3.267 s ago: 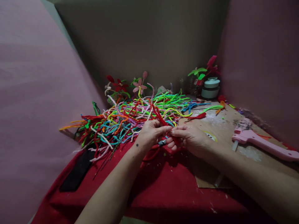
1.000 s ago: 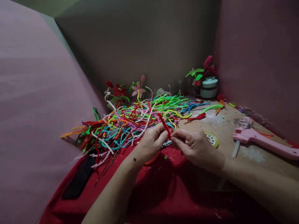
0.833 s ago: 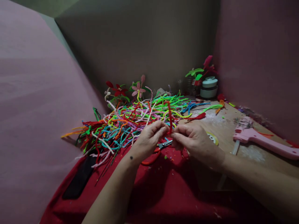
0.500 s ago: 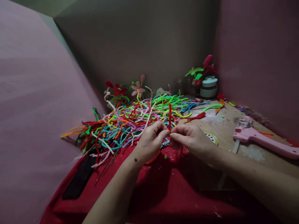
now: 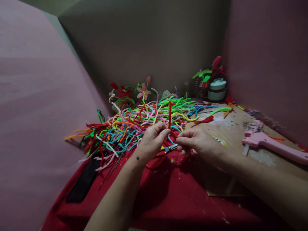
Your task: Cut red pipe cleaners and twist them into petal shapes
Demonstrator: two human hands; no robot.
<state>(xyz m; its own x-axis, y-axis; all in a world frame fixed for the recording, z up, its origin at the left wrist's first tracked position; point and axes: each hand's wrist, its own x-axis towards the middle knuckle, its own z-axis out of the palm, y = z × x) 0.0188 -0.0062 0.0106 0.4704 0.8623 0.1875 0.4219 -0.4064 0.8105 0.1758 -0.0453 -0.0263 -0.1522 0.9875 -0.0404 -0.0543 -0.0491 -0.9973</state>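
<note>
Well, the left hand (image 5: 153, 138) pinches an upright red pipe cleaner (image 5: 170, 114) near red-handled scissors (image 5: 170, 148); whether the right hand (image 5: 198, 144), fingertips bunched, grips anything, I can't tell.

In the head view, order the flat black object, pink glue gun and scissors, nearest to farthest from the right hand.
From the right hand:
1. Scissors, just left of its fingertips.
2. Pink glue gun, off to the right.
3. Flat black object, far left, on red cloth.
</note>
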